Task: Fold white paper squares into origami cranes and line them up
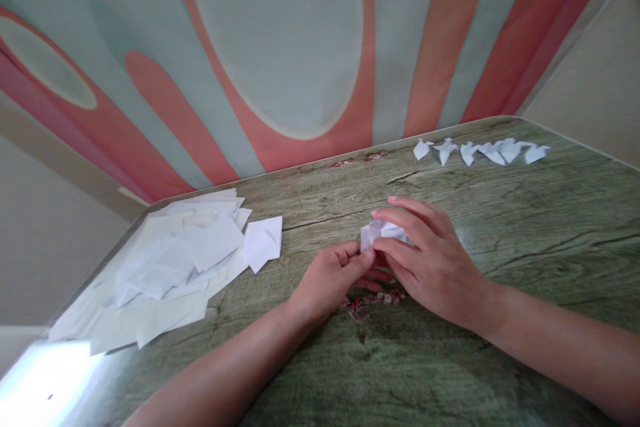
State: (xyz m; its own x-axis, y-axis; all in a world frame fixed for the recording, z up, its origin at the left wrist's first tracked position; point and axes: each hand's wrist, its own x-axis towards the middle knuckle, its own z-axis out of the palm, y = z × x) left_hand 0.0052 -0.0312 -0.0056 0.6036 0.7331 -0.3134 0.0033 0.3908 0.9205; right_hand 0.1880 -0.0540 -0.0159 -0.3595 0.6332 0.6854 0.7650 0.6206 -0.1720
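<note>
Left hand [330,280] pinches the folded paper [370,233] at its near-left part, thumb on top. Right hand [435,260] has fingers parted and curled over the paper's far and right sides; can't tell if they pinch it too. Folded paper is over the wood-grain tabletop [500,213]; contact hidden by the hands. Looks part-worked: compact, creased, no final shape visible. Left of the folded paper, well apart: a creased packet [259,250], seemingly only partly folded. Farther left of it: paper pile [215,243], loose white sheets, mostly flat, so plenty looks unworked. Right of and beyond the folded paper, well apart: a row of white folded figures [509,150], about six, some overlapping; these look finished.
</note>
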